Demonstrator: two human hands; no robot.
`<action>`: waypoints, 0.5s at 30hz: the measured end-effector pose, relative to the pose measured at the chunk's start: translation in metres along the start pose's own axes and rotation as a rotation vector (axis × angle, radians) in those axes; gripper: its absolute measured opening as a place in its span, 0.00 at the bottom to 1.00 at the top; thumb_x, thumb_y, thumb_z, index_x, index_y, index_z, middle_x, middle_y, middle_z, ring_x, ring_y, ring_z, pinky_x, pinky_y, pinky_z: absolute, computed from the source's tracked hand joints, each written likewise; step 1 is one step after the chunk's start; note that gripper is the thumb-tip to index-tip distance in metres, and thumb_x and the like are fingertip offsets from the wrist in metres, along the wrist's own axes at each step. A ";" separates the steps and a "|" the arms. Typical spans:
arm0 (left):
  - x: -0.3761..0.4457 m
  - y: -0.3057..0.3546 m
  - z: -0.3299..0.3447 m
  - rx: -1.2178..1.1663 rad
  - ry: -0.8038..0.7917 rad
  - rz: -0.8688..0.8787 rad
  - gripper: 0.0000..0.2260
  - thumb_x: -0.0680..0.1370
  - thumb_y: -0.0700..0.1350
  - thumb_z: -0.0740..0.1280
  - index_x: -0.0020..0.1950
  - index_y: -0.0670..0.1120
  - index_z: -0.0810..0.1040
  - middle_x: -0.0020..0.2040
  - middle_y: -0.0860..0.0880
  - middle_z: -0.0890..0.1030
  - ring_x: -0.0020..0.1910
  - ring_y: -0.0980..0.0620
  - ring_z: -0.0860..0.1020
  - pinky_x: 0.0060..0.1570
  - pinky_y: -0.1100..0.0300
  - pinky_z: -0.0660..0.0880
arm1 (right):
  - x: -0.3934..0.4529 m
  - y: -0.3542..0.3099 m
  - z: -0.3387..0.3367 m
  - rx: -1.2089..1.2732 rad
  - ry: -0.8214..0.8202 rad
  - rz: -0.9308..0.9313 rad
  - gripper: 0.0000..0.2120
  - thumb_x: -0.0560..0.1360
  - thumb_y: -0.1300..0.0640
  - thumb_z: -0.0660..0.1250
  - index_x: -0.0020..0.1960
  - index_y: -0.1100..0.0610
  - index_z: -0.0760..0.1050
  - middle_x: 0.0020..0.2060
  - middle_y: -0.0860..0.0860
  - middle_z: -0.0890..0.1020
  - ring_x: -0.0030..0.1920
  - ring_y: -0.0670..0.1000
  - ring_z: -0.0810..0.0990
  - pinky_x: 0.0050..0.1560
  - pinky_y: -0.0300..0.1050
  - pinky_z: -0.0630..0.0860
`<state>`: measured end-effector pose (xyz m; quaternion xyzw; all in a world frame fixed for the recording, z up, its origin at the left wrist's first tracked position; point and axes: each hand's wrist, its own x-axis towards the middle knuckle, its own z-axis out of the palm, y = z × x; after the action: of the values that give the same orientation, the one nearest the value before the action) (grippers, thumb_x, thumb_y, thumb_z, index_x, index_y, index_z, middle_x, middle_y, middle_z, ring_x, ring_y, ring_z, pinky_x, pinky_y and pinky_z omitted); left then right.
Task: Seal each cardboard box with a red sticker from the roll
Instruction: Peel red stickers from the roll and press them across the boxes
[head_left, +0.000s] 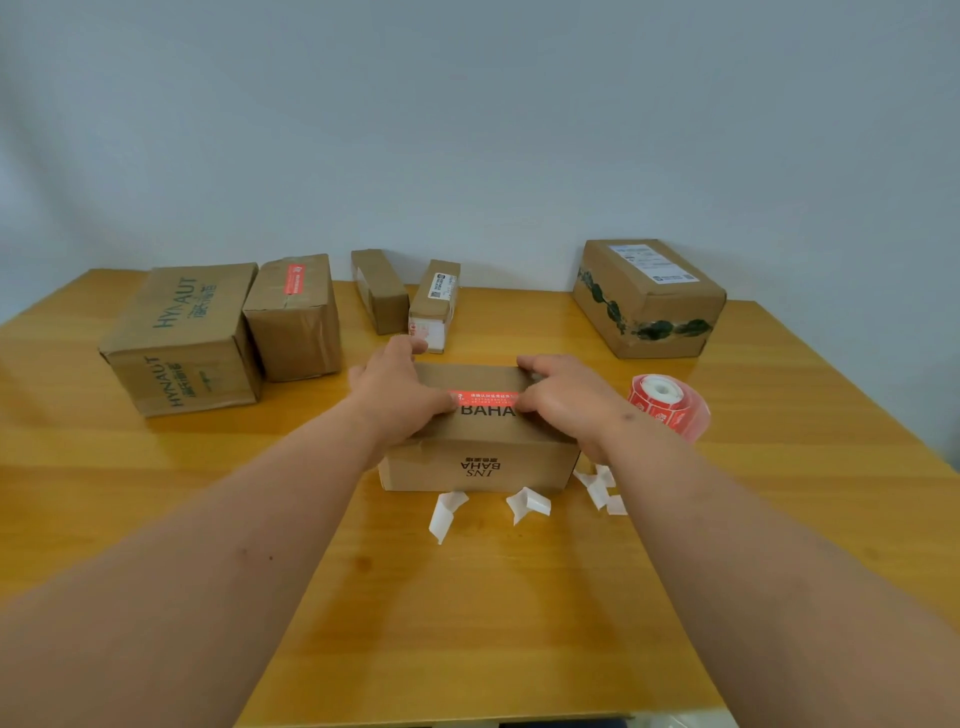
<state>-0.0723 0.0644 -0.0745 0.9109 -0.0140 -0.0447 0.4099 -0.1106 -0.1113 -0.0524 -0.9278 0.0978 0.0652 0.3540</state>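
A small cardboard box printed "BAHA" stands in the middle of the wooden table. A red sticker lies flat across its top seam. My left hand rests on the left part of the lid, thumb at the sticker's left end. My right hand lies on the right part of the lid, thumb on the sticker's right end. Just right of the box lies the red sticker roll on its side.
Several white backing strips lie in front of and right of the box. A large "HYNAUT" box, a box bearing a red sticker, two narrow boxes and a green-taped box stand along the back.
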 end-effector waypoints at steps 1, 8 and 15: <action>-0.001 0.000 0.002 0.036 0.016 0.004 0.33 0.72 0.54 0.74 0.74 0.54 0.63 0.70 0.48 0.68 0.70 0.43 0.62 0.69 0.45 0.64 | 0.000 -0.001 0.002 0.018 0.014 0.002 0.27 0.76 0.56 0.66 0.74 0.53 0.66 0.70 0.54 0.69 0.68 0.58 0.68 0.69 0.51 0.65; 0.003 -0.002 0.003 -0.063 -0.003 -0.058 0.30 0.75 0.46 0.72 0.73 0.56 0.64 0.69 0.47 0.68 0.67 0.44 0.67 0.67 0.46 0.68 | 0.008 0.000 0.009 0.002 0.061 0.070 0.31 0.73 0.47 0.70 0.74 0.47 0.65 0.70 0.51 0.68 0.66 0.57 0.69 0.66 0.53 0.69; 0.002 0.000 0.011 -0.065 0.119 -0.025 0.19 0.80 0.48 0.63 0.71 0.52 0.66 0.67 0.48 0.70 0.69 0.45 0.62 0.68 0.47 0.65 | 0.009 0.003 0.014 0.138 0.133 0.056 0.23 0.76 0.48 0.65 0.70 0.46 0.71 0.65 0.51 0.76 0.64 0.56 0.73 0.66 0.54 0.71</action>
<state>-0.0711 0.0566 -0.0820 0.8983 0.0232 0.0038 0.4387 -0.1029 -0.1053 -0.0669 -0.9004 0.1513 0.0066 0.4078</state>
